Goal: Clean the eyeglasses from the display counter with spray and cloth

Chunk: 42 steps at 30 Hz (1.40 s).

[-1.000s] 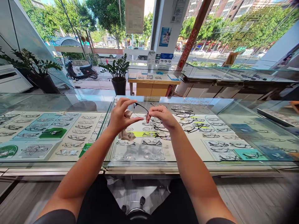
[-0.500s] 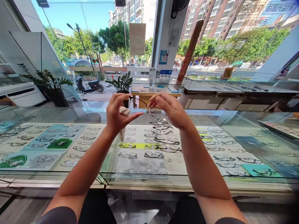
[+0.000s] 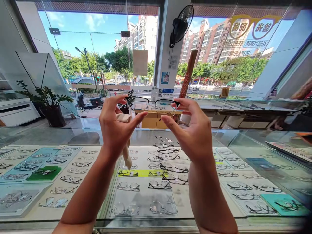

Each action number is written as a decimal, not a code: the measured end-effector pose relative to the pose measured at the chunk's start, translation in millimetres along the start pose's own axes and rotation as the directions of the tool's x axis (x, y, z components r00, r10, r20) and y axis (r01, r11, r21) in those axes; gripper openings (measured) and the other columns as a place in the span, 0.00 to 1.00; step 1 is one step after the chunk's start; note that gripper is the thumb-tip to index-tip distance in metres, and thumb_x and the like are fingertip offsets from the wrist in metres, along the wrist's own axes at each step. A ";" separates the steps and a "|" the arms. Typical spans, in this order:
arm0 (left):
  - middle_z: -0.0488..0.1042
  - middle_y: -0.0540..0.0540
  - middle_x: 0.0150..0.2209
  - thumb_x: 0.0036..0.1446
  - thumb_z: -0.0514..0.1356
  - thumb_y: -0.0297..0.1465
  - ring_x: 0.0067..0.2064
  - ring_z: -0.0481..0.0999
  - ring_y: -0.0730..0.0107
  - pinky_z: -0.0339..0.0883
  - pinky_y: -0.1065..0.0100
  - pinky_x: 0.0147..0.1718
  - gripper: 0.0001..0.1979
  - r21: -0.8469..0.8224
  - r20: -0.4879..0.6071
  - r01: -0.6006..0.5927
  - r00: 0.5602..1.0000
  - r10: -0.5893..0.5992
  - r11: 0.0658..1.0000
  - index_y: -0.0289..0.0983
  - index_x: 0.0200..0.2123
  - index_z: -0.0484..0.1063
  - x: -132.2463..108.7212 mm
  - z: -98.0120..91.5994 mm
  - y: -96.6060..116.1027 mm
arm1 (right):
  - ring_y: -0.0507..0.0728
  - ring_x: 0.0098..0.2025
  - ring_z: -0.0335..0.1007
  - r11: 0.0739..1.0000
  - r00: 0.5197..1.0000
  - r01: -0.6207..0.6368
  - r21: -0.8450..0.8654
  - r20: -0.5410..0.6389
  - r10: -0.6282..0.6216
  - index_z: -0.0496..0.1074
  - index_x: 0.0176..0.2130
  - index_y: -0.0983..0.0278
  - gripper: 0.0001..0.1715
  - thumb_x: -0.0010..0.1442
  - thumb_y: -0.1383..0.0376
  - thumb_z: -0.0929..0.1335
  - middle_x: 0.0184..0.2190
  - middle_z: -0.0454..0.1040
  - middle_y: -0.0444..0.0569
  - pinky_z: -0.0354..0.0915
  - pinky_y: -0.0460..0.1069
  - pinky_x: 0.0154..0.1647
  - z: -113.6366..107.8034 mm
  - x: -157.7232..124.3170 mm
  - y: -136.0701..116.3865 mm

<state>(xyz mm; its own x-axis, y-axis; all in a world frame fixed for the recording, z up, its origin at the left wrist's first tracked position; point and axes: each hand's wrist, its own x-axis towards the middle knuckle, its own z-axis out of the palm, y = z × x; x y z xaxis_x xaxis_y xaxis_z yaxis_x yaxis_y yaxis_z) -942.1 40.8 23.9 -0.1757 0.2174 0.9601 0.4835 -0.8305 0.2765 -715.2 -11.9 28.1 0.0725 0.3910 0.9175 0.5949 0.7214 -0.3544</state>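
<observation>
A pair of eyeglasses (image 3: 152,101) with dark upper rims is held up level above the glass counter, lenses facing outward. My left hand (image 3: 115,122) grips its left end with the fingers on top and the thumb stretched below the lens. A pale cloth (image 3: 126,156) is tucked in that same hand and hangs down beneath it. Around the right end of the frame, near the hinge, my right hand (image 3: 193,128) has its fingers, with the thumb reaching under the right lens. The temple arms are mostly hidden behind the hands.
Under my arms, a glass display counter (image 3: 85,137) holds rows of eyeglasses, with several more pairs (image 3: 174,167) along its middle. Beyond it stand a potted plant (image 3: 55,110), a wooden cabinet (image 3: 149,121) and large windows onto a street. A wall fan (image 3: 181,24) hangs above.
The eyeglasses have turned from a slant to level, facing outward. My right hand has shifted right and now grips the right end. The view has tilted upward.
</observation>
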 end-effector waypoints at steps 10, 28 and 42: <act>0.79 0.44 0.46 0.53 0.82 0.47 0.43 0.76 0.60 0.70 0.61 0.37 0.30 0.047 0.023 0.057 0.998 -0.059 0.997 0.44 0.53 0.79 -1.3 -0.2 5.6 | 0.68 0.61 0.80 0.998 0.999 -0.051 0.031 -0.001 0.051 0.77 0.63 0.55 0.32 0.66 0.47 0.79 0.58 0.83 0.55 0.75 0.69 0.67 -0.8 1.4 3.8; 0.79 0.43 0.47 0.52 0.82 0.49 0.48 0.76 0.56 0.72 0.60 0.41 0.32 0.024 0.079 0.108 0.991 -0.110 0.994 0.42 0.53 0.78 0.5 -1.5 7.9 | 0.66 0.54 0.84 0.999 0.999 -0.052 0.014 0.004 0.052 0.79 0.61 0.56 0.26 0.69 0.50 0.78 0.56 0.85 0.55 0.82 0.66 0.56 -7.4 -1.2 4.4; 0.82 0.43 0.47 0.53 0.81 0.52 0.46 0.78 0.58 0.73 0.60 0.40 0.32 0.085 0.097 0.108 0.988 -0.116 0.991 0.43 0.53 0.79 -2.2 1.7 10.6 | 0.66 0.54 0.84 0.995 0.996 -0.084 -0.050 -0.020 0.083 0.79 0.62 0.56 0.26 0.68 0.53 0.78 0.57 0.84 0.55 0.82 0.65 0.55 -10.6 0.3 -2.1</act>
<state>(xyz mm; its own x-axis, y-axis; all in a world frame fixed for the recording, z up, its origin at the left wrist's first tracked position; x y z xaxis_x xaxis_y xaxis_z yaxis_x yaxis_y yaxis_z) -935.1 32.4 24.8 -0.1465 0.3610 0.9210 0.5327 -0.7558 0.3809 -707.9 -19.4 31.0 0.1373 0.4378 0.8885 0.6263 0.6566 -0.4203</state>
